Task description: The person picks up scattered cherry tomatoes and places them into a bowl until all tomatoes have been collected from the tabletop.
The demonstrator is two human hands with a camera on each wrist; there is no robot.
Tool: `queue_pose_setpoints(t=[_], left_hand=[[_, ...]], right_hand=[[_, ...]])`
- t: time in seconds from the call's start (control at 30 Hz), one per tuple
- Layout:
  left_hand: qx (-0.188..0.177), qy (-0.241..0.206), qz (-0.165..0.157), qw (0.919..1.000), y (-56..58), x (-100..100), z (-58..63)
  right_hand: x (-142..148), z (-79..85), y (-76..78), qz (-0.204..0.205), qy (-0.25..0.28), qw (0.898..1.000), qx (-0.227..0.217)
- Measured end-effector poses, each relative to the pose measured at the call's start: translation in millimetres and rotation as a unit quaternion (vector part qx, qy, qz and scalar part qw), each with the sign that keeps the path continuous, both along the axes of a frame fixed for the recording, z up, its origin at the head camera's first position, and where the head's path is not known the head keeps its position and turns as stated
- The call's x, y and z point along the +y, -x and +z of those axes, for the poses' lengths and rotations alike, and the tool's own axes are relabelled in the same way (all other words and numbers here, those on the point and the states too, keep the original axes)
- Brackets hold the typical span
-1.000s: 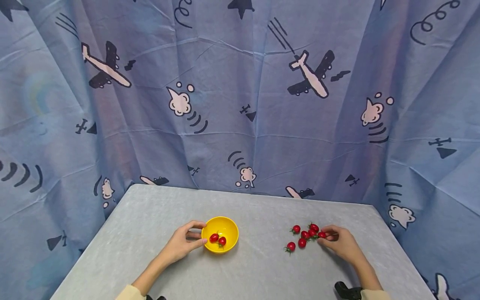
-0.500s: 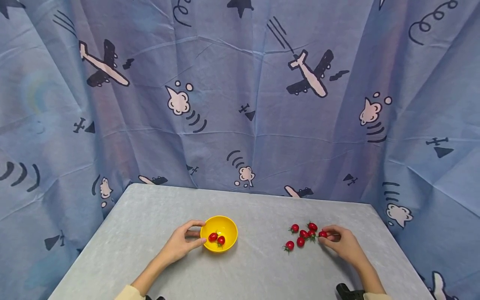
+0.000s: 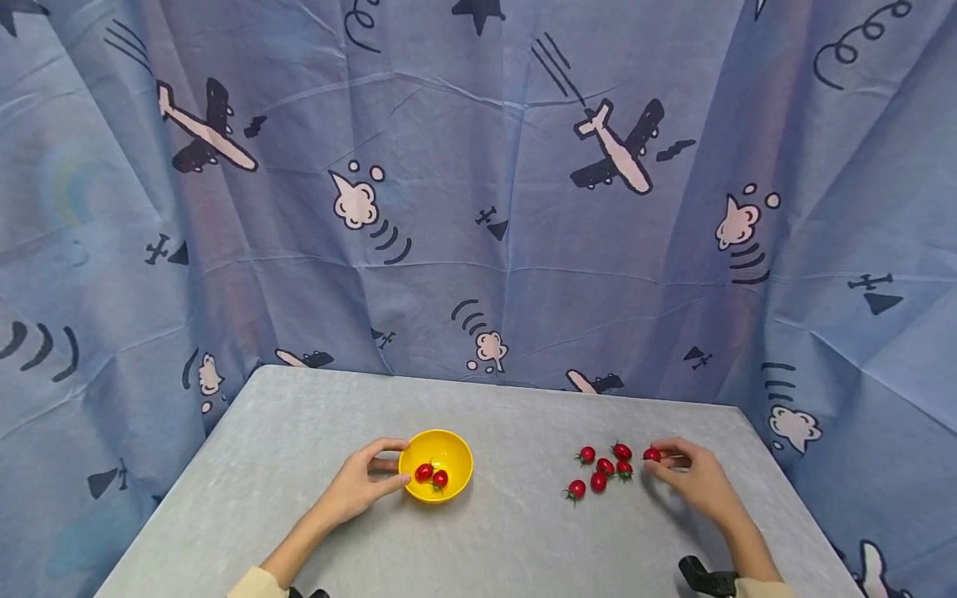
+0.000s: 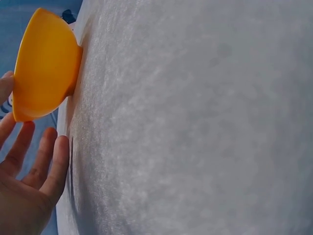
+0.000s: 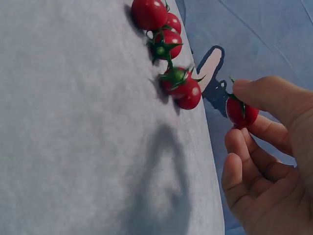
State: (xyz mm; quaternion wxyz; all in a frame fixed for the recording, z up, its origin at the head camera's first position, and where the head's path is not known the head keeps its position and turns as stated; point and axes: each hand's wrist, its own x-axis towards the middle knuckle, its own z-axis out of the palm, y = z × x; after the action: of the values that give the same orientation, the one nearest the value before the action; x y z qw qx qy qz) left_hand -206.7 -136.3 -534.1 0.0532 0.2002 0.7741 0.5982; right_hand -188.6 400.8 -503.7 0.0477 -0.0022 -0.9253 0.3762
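a person's two hands over a pale grey counter (image 3: 516,531), seen against a blue curtain (image 3: 419,291). at right, the grip of the right hand (image 3: 699,482) pinches a held tomato (image 3: 652,455), small and red, between thumb and fingers; in the right wrist view its green calyx lies beside the thumb, the lower fingers are bent beneath it, and the fruit is above the counter surface. a shadow (image 5: 164,196) falls on the counter to the left of the hand in that view. six loose tomatoes (image 3: 605,467) lie on the counter just left of the right hand, grouped closely, with the nearest one set slightly apart at the near left. at left, the grip of the left hand (image 3: 359,488) holds the left side of a yellow bowl (image 3: 458,455), the thumb at the near part of the rim and the forefinger at the far part; the left wrist view shows the lower fingers spread below the rim, beside the bowl. the bowl stands upright on the counter, well apart from the loose tomatoes, and contains two bowl tomatoes (image 3: 424,473) close together, a little toward its near side. pale yellow sleeves (image 3: 257,584) show at both forearms, and a black device (image 3: 710,580) sits at the right wrist. the curtain, printed with aeroplanes and cloud puffs, hangs along the far side.
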Motion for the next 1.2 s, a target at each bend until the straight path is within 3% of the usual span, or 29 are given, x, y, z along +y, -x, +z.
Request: queue_pose_setpoints(t=[0.47, 1.07, 1.2], left_hand=[[0.011, 0.020, 0.007, 0.9997, 0.8, -0.7, -1.3], [0.004, 0.014, 0.008, 0.9999, -0.4, -1.1, -2.4], [0.004, 0.017, 0.011, 0.9998, -2.9, 1.4, 3.2]], right_hand=[[-32.3, 13.8, 5.6, 0.030, 0.023, 0.999, 0.029], [-72.0, 6.1, 17.9, 0.086, 0.066, 0.993, 0.047], [-79.1, 5.3, 19.9, 0.093, 0.062, 0.992, 0.052]])
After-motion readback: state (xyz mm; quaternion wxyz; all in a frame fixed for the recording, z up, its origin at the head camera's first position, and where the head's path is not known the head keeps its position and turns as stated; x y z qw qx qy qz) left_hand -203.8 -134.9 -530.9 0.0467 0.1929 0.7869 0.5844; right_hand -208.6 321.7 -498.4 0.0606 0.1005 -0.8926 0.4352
